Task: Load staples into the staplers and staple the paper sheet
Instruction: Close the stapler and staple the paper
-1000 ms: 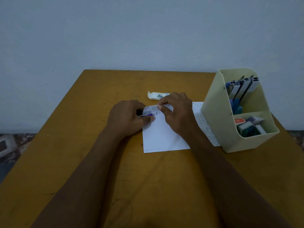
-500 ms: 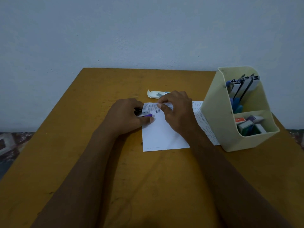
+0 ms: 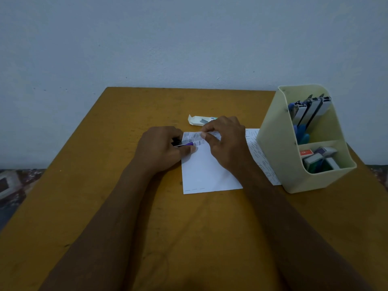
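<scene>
A white paper sheet (image 3: 206, 171) lies on the wooden table (image 3: 126, 206), folded over, with rows of staples along its edges. My left hand (image 3: 161, 150) grips a small purple and black stapler (image 3: 182, 143) at the sheet's upper left edge. My right hand (image 3: 225, 141) pinches the top edge of the sheet just right of the stapler. An open white staple box (image 3: 199, 120) with a strip of staples showing lies behind my hands.
A cream desk organiser (image 3: 302, 164) stands at the right, on the sheet's right edge. Its back compartment holds several staplers (image 3: 310, 110) upright; the front one holds small staple boxes and staplers (image 3: 319, 158). The wall is close behind the table.
Both hands stay at the sheet's top edge with the stapler in the same place. Only the camera view has shifted slightly.
</scene>
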